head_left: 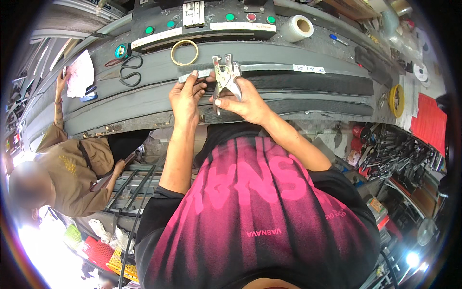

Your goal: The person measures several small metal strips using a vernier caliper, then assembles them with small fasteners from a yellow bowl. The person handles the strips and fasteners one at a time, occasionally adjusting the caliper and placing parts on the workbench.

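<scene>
My right hand (250, 100) is closed round the handles of silver metal pliers (225, 79), whose jaws point away from me over the bench. Close beside them, my left hand (186, 98) pinches the end of a flat dark-grey strip (184, 76) with a pale label (204, 73) on it. The plier head overlaps the strip; whether the jaws grip it I cannot tell. Long dark strips (327, 85) lie to the right, one carrying a white handwritten label (309, 69).
A tape roll (185, 42), black-handled scissors (130, 72) and a film roll (292, 30) lie on the bench (106, 108). Behind them stands a panel of coloured buttons (207, 30). On the left, a co-worker (79, 168) reaches toward a paper sheet (81, 73).
</scene>
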`<state>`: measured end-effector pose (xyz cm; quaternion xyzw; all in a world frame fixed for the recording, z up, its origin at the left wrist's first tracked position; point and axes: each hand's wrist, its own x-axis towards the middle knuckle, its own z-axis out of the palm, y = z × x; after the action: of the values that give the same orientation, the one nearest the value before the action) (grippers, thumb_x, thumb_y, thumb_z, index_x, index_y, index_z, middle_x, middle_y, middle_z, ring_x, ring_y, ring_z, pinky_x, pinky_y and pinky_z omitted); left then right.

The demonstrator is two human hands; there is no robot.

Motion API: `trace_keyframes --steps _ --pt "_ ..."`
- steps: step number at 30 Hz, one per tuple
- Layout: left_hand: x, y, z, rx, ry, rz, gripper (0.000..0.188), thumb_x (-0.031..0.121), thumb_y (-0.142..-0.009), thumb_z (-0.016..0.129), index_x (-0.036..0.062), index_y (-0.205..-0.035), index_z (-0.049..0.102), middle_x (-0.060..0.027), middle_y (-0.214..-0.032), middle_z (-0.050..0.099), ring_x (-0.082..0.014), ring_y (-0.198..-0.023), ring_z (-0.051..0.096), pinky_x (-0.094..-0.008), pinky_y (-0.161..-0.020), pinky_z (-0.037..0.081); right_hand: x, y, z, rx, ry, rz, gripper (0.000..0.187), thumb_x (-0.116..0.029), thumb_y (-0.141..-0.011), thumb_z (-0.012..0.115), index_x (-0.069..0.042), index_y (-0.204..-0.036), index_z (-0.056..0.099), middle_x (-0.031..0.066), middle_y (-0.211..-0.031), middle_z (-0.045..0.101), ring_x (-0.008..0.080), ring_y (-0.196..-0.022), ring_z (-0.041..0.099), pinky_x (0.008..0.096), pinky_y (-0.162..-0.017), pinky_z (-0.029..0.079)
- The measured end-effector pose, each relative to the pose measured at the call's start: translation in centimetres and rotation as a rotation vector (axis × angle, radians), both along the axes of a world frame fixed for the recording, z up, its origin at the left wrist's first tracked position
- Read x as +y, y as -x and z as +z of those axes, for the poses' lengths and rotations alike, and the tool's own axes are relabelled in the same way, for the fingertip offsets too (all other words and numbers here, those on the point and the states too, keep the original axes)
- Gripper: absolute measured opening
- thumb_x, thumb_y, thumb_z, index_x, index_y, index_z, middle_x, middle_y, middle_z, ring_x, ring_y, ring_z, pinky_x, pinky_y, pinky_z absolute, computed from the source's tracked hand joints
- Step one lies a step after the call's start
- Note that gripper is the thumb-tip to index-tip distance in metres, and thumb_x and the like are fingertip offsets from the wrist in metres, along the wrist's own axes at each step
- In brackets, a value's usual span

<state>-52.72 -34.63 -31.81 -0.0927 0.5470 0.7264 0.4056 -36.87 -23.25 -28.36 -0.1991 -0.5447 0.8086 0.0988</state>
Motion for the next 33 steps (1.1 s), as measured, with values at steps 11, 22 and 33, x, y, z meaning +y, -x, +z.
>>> trace_keyframes --steps 11,22,33 --pt "0.0 1.2 1.0 0.151 0.06 -0.124 0.027 0.015 -0.094 0.089 0.003 -0.11 0.071 -0.0097 -0.097 0.078 -0.0198 -0.082 0.079 -0.0298 -0.074 0.06 -2.5 -5.9 0.1 -0.363 0.103 0.249 0.064 -0.008 -0.097 0.062 0.001 -0.158 0.045 0.0097 -0.127 0.065 0.0182 -0.111 0.064 0.0353 -0.098 0.054" --pt "0.4 1.1 1.2 0.162 0.011 -0.117 0.021 0.013 -0.096 0.086 -0.0013 -0.107 0.075 -0.0084 -0.094 0.079 -0.0165 -0.076 0.076 -0.0263 -0.07 0.058 -3.3 -4.4 0.8 -0.437 -0.257 0.286 0.069 -0.016 -0.094 0.075 -0.001 -0.153 0.044 0.0159 -0.113 0.07 0.0215 -0.104 0.069 0.0364 -0.093 0.055" --pt "0.0 -0.1 2.2 0.349 0.072 -0.1 0.024 0.015 -0.1 0.083 -0.001 -0.114 0.072 -0.0095 -0.105 0.077 -0.016 -0.093 0.073 -0.0329 -0.087 0.061 -1.9 0.5 1.2 -0.548 -0.433 0.252 0.063 -0.034 -0.089 0.072 0.007 -0.131 0.051 0.0229 -0.092 0.069 0.0379 -0.08 0.071 0.0475 -0.079 0.056"
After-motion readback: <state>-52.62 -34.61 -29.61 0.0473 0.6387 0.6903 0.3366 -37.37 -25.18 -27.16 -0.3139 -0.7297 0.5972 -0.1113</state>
